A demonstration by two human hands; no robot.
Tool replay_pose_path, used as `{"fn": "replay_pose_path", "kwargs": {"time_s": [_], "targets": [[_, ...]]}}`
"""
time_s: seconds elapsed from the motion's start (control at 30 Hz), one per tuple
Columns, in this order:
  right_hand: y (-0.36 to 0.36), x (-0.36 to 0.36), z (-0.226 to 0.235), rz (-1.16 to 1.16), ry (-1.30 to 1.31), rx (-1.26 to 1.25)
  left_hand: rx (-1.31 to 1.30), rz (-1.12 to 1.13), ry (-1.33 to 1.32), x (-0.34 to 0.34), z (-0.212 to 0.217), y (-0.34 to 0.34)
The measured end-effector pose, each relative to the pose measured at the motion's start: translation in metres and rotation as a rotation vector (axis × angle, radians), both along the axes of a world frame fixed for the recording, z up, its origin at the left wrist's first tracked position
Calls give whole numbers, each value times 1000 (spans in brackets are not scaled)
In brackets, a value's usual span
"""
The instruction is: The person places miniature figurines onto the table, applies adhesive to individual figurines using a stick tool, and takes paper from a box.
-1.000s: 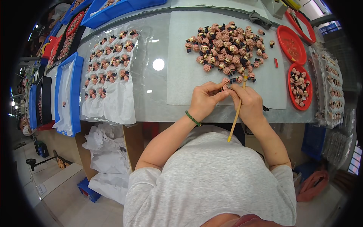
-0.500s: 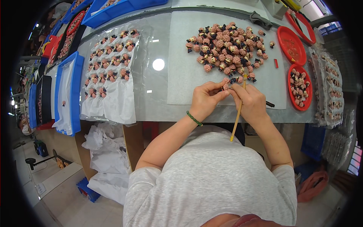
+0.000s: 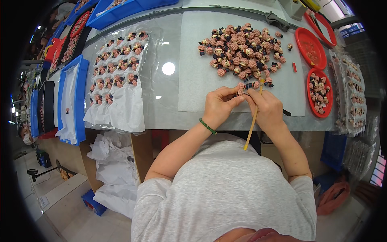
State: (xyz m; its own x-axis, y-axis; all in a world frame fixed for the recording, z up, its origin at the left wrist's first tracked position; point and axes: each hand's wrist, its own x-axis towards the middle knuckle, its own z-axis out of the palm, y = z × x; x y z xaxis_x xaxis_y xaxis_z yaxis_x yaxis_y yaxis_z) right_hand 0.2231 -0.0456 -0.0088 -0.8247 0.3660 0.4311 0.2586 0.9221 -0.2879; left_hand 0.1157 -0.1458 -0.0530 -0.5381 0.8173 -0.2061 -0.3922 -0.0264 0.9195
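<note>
slim yellow stick (image 3: 250, 129) swung slightly toward nine o'clock, right hand (image 3: 267, 109) gripping; left hand (image 3: 217, 106) pinched knobbly pink figurine (image 3: 241, 90), droppable if loosened.

The doll (image 3: 241, 86) in the fingers (image 3: 223, 92) has bumpy pink hair, like dull plastic. The yellow stick (image 3: 250, 128) by the right fingers looks like smooth wood. Just past the fingers lies a dull white sheet (image 3: 191, 76). Left of them, the grey tabletop (image 3: 164, 111) is smooth and shiny; farther left, white paper (image 3: 128, 117) looks crinkly. Right of the fingers, red bowls (image 3: 303, 38) look like smooth plastic.
</note>
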Motion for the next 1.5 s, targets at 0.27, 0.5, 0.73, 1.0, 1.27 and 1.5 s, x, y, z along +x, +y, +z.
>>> {"fn": "replay_pose_path", "kwargs": {"time_s": [0.27, 0.5, 0.73, 1.0, 1.27, 1.5], "targets": [[2, 1, 0, 21, -48, -8, 2, 18, 66, 2, -1, 0], [1, 0, 0, -1, -35, -19, 20, 17, -3, 1, 2, -1], [-2, -1, -1, -23, 8, -3, 20, 18, -2, 1, 1, 0], [-2, -2, -2, -31, 32, 19, -5, -4, -28, -2, 3, -1], [-2, -3, -7, -88, 30, -24, -21, -5, -29, -2, 3, 0], [1, 0, -6, -33, 43, -92, -11, -56, -48, -8, 7, -2]]}}
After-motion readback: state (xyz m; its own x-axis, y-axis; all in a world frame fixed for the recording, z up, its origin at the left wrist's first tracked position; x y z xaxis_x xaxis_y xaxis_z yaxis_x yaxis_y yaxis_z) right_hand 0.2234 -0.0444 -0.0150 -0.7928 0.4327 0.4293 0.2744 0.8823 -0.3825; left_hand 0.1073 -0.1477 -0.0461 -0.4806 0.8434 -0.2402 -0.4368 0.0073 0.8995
